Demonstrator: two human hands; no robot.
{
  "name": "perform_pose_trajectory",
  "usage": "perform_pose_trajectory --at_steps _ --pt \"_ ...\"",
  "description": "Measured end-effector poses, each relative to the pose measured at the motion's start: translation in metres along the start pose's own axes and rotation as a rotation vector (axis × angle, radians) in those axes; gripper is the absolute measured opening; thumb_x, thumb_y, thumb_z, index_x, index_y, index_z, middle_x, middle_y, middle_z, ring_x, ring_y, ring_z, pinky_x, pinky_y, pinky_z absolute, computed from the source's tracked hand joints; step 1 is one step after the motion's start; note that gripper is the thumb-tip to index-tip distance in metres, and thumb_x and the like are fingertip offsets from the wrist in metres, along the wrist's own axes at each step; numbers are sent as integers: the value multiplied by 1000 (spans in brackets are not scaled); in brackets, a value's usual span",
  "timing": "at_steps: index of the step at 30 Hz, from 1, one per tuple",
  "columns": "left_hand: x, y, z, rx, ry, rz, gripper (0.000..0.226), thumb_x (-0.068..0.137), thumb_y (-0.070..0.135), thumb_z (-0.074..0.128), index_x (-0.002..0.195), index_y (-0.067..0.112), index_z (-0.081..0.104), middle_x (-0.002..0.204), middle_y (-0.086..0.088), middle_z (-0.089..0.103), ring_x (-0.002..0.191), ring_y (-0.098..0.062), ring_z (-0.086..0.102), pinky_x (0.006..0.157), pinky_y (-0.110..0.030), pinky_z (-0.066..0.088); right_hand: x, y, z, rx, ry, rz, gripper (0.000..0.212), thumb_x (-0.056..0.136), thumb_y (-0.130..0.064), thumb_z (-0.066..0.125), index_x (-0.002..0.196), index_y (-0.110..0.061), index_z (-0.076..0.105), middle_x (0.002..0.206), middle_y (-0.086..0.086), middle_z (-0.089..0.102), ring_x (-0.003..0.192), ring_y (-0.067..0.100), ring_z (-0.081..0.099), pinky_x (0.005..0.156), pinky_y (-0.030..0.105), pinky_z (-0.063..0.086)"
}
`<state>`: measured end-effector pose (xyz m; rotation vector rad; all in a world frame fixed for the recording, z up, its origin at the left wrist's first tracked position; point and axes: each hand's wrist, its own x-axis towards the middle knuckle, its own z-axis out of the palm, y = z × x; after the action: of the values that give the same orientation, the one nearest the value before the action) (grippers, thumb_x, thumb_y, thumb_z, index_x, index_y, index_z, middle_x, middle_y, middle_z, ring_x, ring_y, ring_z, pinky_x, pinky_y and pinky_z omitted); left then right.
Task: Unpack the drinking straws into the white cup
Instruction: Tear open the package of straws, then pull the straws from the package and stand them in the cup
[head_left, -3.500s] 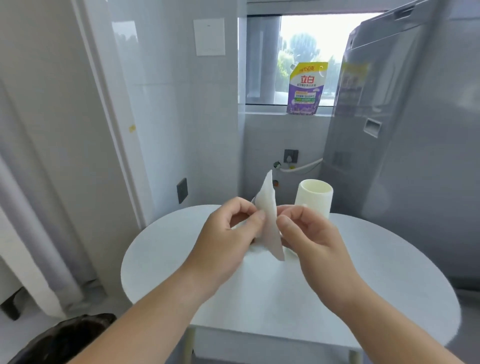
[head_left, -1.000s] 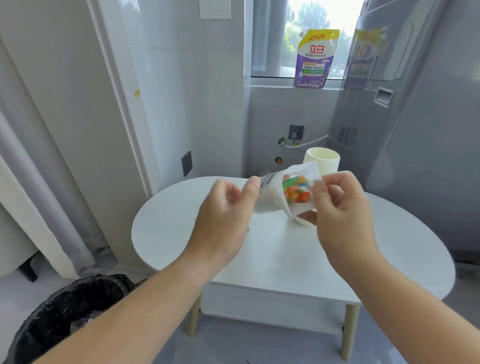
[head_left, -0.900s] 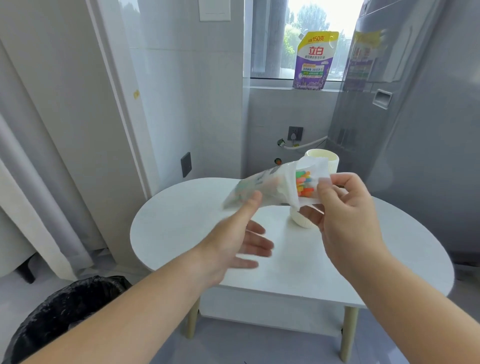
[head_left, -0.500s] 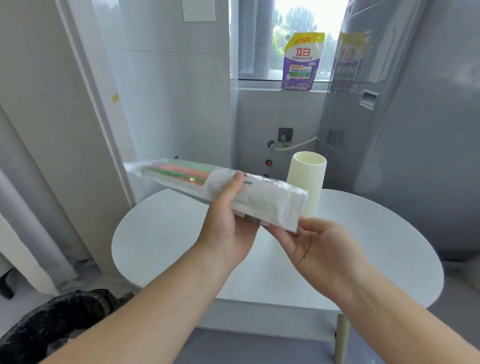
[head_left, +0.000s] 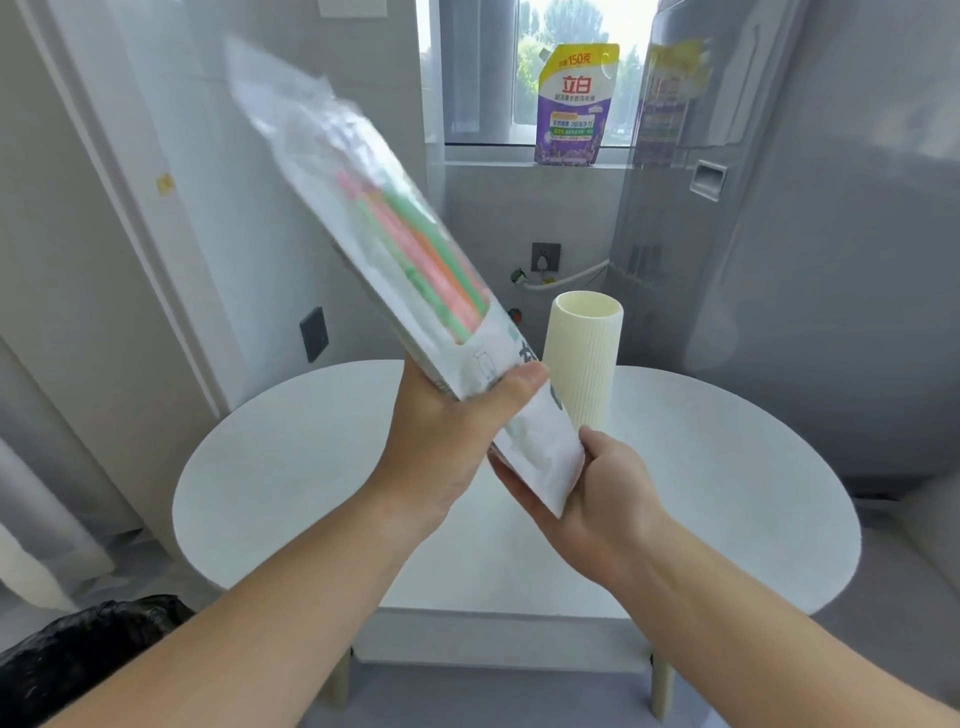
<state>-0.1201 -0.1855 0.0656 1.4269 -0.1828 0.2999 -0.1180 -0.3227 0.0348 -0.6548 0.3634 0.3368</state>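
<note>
A long clear plastic packet of coloured drinking straws (head_left: 395, 234) slants from upper left down to lower right above the table. My left hand (head_left: 452, 431) grips it around its lower third, thumb across the printed white part. My right hand (head_left: 597, 493) cups the packet's bottom end from underneath. Pink, orange and green straws show through the plastic higher up. The tall ribbed white cup (head_left: 584, 358) stands upright on the table just behind the packet's lower end, its mouth showing nothing inside.
The round white table (head_left: 727, 493) carries only the cup. A grey appliance (head_left: 831, 260) stands close at the right. A purple pouch (head_left: 571, 104) sits on the windowsill. A black bin bag (head_left: 78, 654) lies on the floor at lower left.
The packet has swung from nearly level to steeply tilted, its far end raised to the upper left. My right hand has shifted under the low end; my left hand still grips it.
</note>
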Motion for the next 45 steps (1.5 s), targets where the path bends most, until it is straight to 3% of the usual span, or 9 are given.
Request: perform_pose_trajectory --at_steps 7,10,14,17,21,27,34,40,45 --pt "6 -14 -29 -422 95 -421 17 89 21 76 106 16 77 101 -6 81 93 -23 78 73 -40 65 1 -15 3 -353 -21 -196 41 109 -36 41 114 -5 67 102 16 80 96 30 77 93 47 59" --pt "10 -18 -39 -559 187 -475 21 92 25 76 111 16 74 100 -8 81 93 -25 79 69 -40 65 -5 -23 -2 -634 -26 -319 33 105 -41 48 116 -15 66 107 11 77 99 27 75 84 40 62" --pt "9 -24 -43 -593 223 -500 27 89 24 78 114 14 72 100 -10 81 94 -28 79 68 -42 65 -11 -31 -5 -952 -77 -606 20 93 -39 70 111 -31 70 86 -14 75 76 8 69 64 20 55" --pt "8 -27 -39 -564 188 -501 28 91 25 76 116 13 72 106 -11 80 93 -26 78 70 -41 65 -8 -33 -3 -939 -100 -634 26 87 -34 79 112 -31 71 80 -14 73 62 7 64 60 20 53" --pt "5 -31 -33 -561 159 -475 28 91 22 75 118 14 71 105 -9 81 91 -25 79 71 -41 65 -4 -36 -3 -961 -66 -670 9 86 -16 80 93 -22 78 77 1 73 52 8 60 55 19 51" --pt "6 -32 -38 -585 187 -451 22 90 23 76 111 17 73 100 -7 82 91 -24 79 71 -42 65 -6 -47 -7 -1004 -8 -721 15 90 -6 75 83 -19 77 68 -1 74 58 11 69 60 23 59" --pt "8 -33 -38 -624 220 -432 24 89 24 77 112 19 72 93 -5 82 84 -23 80 65 -39 65 -7 -51 -8 -760 -65 -604 6 89 -11 76 95 -11 73 77 5 74 64 16 68 67 26 57" --pt "12 -34 -38 -627 238 -419 24 91 23 76 114 19 71 95 -5 83 88 -24 80 66 -40 65 -5 -59 -10 -707 -36 -609 5 89 -4 75 86 -8 75 76 7 72 64 16 69 69 27 59" --pt "15 -33 -42 -679 275 -399 25 92 23 75 116 17 70 92 -6 82 87 -25 80 65 -40 65 -6 -70 -11 -330 -66 -500 7 89 -7 73 96 -9 71 67 -2 69 59 10 65 61 20 56"
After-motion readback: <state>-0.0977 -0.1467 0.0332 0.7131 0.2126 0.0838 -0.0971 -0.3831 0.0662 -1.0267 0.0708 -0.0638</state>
